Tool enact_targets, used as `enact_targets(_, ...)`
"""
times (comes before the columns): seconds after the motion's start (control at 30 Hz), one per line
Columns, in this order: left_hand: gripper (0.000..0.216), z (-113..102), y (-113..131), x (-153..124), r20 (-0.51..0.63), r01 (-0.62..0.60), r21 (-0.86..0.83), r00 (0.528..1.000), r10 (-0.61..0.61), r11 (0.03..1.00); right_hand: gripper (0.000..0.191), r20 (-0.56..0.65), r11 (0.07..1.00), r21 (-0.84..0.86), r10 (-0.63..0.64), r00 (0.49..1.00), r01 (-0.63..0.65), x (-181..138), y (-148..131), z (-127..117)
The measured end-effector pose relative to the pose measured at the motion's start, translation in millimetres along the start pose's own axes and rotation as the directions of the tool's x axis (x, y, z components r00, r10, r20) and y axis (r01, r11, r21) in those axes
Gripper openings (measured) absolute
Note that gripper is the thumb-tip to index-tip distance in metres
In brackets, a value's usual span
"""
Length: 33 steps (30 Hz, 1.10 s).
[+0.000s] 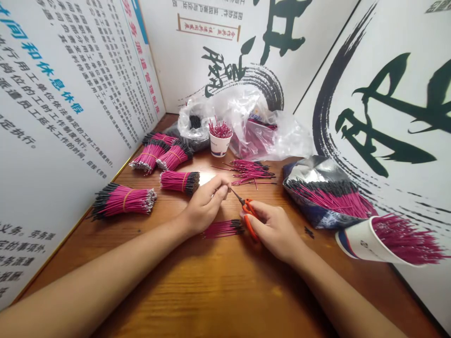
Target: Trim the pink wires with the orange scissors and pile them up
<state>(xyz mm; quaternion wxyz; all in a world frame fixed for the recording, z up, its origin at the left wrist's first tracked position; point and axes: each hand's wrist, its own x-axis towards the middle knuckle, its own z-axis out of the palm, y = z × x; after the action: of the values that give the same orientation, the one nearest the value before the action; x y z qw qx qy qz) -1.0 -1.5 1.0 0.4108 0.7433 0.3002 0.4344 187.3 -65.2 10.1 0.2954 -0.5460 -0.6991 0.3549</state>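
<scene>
While the left hand (207, 199) is being pinched shut at frame centre on something too small to tell, orange snips (247, 210) are being gripped in the right hand (275, 227), blades aimed at that pinch; loose pink wires (223, 228) are being kept between both hands on the counter (211, 291), within reach.

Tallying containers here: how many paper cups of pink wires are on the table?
2. The upright cup stands at the back, before the plastic bags; the tipped cup lies on its side at the right, past the right hand. The bags may hide more.
</scene>
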Motion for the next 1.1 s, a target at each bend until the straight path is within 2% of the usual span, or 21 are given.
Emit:
enact_targets(0.13, 0.02, 0.4, 0.4, 0.4, -0.007, 0.009, -0.001, 1.0, -0.009, 1.0, 0.025, -0.006, 1.0, -0.001, 0.0, 1.0, 0.0, 1.2, 0.6, -0.1)
enact_targets(0.33, 0.02, 0.2, 0.6, 0.7, -0.016, 0.033, -0.019, 0.999, -0.033, 0.999, 0.023, -0.098, 0.999, 0.039, 0.01, 0.995, -0.007, 0.9, -0.7, 0.3)
enact_targets(0.53, 0.02, -0.3, 0.9, 0.3, -0.013, 0.026, -0.019, 1.0, -0.026, 0.999, 0.024, -0.034, 1.0, 0.009, 0.009, 0.999, -0.009, -0.3, -1.4, 1.7)
enact_targets(0.73, 0.019, 0.3, 1.2, 0.5, -0.017, -0.005, -0.014, 1.0, 0.005, 1.0, 0.019, -0.014, 1.0, -0.01, -0.005, 1.0, 0.005, 0.4, -2.1, 0.6)
enact_targets(1.1, 0.018, 0.5, 4.4, 0.8, -0.009, -0.004, -0.016, 1.0, 0.004, 1.0, 0.022, -0.006, 0.999, -0.037, -0.008, 1.0, 0.008, -0.1, -3.4, -0.2)
